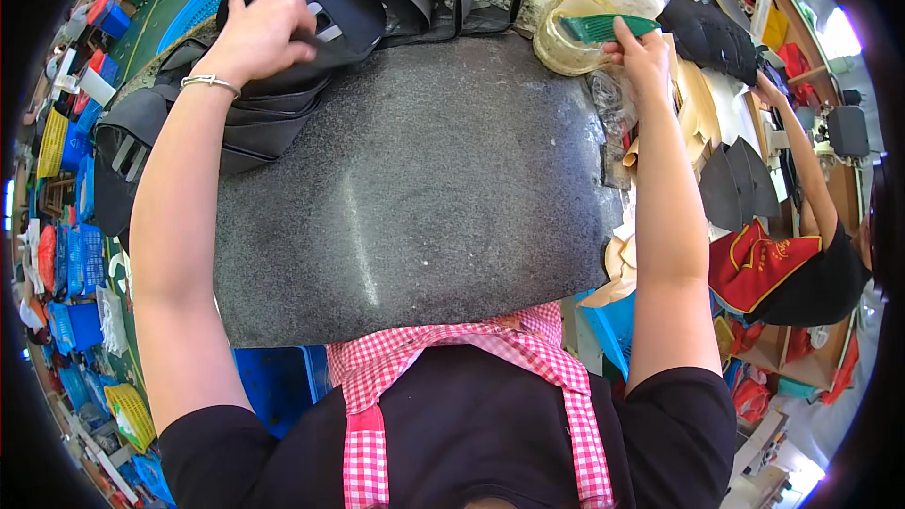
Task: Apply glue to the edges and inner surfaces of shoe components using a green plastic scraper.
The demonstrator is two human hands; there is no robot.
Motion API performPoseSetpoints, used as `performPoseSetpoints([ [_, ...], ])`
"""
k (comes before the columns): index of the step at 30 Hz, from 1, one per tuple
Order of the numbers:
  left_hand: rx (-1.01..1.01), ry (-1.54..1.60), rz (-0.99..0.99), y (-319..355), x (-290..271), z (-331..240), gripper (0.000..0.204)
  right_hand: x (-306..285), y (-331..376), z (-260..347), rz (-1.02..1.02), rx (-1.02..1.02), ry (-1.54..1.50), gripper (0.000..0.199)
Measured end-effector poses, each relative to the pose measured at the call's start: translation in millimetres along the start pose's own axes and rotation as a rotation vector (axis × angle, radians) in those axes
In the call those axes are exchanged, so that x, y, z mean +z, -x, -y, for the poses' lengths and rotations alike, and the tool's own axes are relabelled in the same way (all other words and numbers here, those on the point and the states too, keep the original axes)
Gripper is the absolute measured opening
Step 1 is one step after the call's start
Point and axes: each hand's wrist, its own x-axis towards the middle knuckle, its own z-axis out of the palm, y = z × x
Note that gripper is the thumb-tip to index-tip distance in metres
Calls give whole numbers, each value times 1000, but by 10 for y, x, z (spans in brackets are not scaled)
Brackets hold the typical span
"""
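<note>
My left hand (pixel 269 33) reaches to the far left, its fingers apart above a black leather-like piece (pixel 353 14) with pale strips on it. Whether the fingertips touch that piece, I cannot tell. Several more curved black pieces (pixel 269 127) lie piled beneath and beside this hand. At the far right, my right hand (pixel 641 57) pinches a flat green plastic spreader or brush (pixel 603 28). The green tool sits over the mouth of a yellowed, translucent cut-open glue container (pixel 566 52); its working end is partly hidden.
A dark speckled work surface (pixel 415 188) fills the middle. Brown paper (pixel 696 104) lies along its right side. A co-worker's arm (pixel 801 146) reaches toward black pieces (pixel 712 38) on the right. Blue baskets (pixel 193 14) stand beyond the far left edge.
</note>
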Motion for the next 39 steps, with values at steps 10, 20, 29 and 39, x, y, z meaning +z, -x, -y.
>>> performPoseSetpoints([
  [10,520,271,-487,436,175,-640,21,-124,-190,-357,-32,78,-629,19],
  [20,689,365,-954,714,453,-915,4,-353,-889,-1367,18,90,-559,32],
  [29,-62,869,-459,352,788,-925,85,-95,-554,-601,34,-59,-428,34],
  [39,-22,480,46,-482,498,-875,40,-212,-972,-938,69,-55,-488,31],
])
